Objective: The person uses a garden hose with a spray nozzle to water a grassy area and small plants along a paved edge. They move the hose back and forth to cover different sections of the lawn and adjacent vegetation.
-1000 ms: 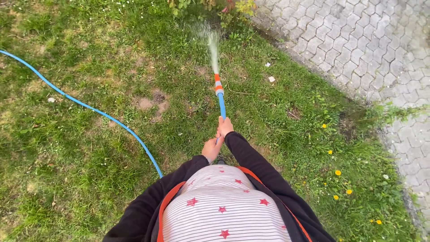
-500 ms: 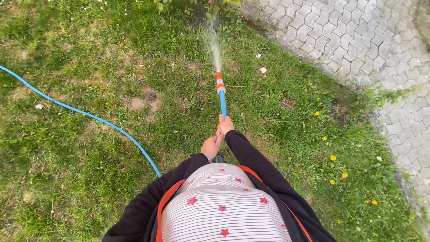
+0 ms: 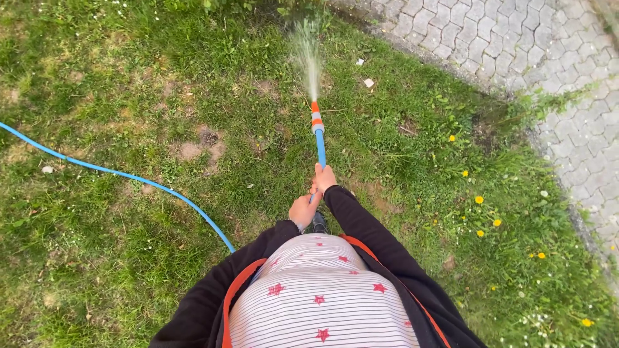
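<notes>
At the bottom centre of the frame is the person's own body, in a white striped shirt with red stars [image 3: 322,303] under a dark jacket with orange lining [image 3: 380,248]. Just above it, both hands meet on the blue hose [image 3: 320,148]: the left hand [image 3: 303,209] is clenched around the hose lower down, and the right hand [image 3: 324,178] grasps it just ahead, the two hands nearly touching. From the right hand the hose runs straight up the frame to an orange and grey nozzle [image 3: 316,117], and a spray of water [image 3: 308,55] fans out from its tip toward the top centre. The rest of the hose trails from beside the left sleeve across the grass [image 3: 97,258] to the left edge. Bare patches of soil [image 3: 193,148] lie in the left centre, yellow flowers [image 3: 480,200] at the right, and grey paving stones [image 3: 516,38] fill the upper right.
</notes>
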